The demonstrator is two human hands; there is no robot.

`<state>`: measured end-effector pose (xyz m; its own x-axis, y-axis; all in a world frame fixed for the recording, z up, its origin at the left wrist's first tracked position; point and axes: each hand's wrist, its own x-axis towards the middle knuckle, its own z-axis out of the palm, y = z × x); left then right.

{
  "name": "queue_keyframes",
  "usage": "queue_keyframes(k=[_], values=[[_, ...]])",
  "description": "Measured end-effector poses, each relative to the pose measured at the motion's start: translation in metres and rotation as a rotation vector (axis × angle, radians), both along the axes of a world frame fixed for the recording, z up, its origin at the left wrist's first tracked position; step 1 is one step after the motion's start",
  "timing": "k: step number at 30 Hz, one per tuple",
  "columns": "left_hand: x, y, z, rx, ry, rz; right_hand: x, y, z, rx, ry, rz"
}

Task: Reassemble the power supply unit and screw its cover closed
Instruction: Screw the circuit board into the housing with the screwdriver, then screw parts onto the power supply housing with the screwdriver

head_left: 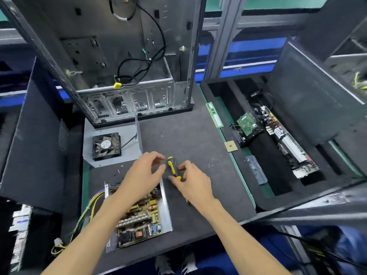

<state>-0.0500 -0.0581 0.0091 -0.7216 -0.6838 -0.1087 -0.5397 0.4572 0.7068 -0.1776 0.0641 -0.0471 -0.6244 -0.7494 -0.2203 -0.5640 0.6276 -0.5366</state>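
The open power supply base (166, 213) lies at the near left of the mat, with its circuit board (139, 221) exposed and coloured wires (87, 209) trailing off to the left. Its grey cover (129, 153), with a black fan (106, 144) on it, lies apart just behind. My right hand (193, 185) pinches a yellow and black screwdriver (171, 165) above the mat. My left hand (143, 175) hovers over the base's far end. Its thumb and forefinger are curved close to the screwdriver's far end, and I see nothing between them. Two small screws (119, 171) lie loose on the mat.
An empty computer case (129, 100) stands upright at the back of the dark mat (188, 135). A memory stick (214, 116), a processor chip (231, 146) and a plastic bag (256, 172) lie along the mat's right edge. The foam tray beyond holds a hard drive (247, 124) and a motherboard (288, 147).
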Motion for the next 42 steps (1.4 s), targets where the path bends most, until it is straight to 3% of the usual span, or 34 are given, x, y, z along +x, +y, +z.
queue_keyframes(k=[6, 12, 15, 17, 19, 25, 38, 42], values=[[0.006, 0.004, 0.003, -0.026, -0.018, 0.115, -0.009, 0.013, 0.0, -0.093, -0.157, -0.063], [0.037, 0.015, 0.028, -0.114, -0.092, 0.255, -0.009, 0.006, 0.009, -0.447, -0.272, -0.138], [0.035, 0.047, 0.039, -0.093, -0.297, 0.325, -0.002, -0.009, 0.014, -0.537, -0.394, -0.066], [0.024, 0.072, 0.036, -0.033, -0.49, 0.275, 0.003, -0.017, 0.012, -0.553, -0.399, 0.02], [0.014, 0.088, 0.027, -0.041, -0.571, 0.23, 0.006, -0.022, 0.009, -0.543, -0.443, 0.088], [0.006, 0.093, 0.019, 0.027, -0.374, 0.315, 0.01, -0.029, 0.003, -0.498, -0.494, 0.238], [0.041, 0.068, 0.049, 0.312, 0.007, 0.415, 0.028, -0.038, 0.017, -0.558, -0.635, 0.205], [0.061, 0.056, 0.066, 0.422, 0.137, 0.424, 0.049, -0.041, 0.026, -0.501, -0.891, 0.091]])
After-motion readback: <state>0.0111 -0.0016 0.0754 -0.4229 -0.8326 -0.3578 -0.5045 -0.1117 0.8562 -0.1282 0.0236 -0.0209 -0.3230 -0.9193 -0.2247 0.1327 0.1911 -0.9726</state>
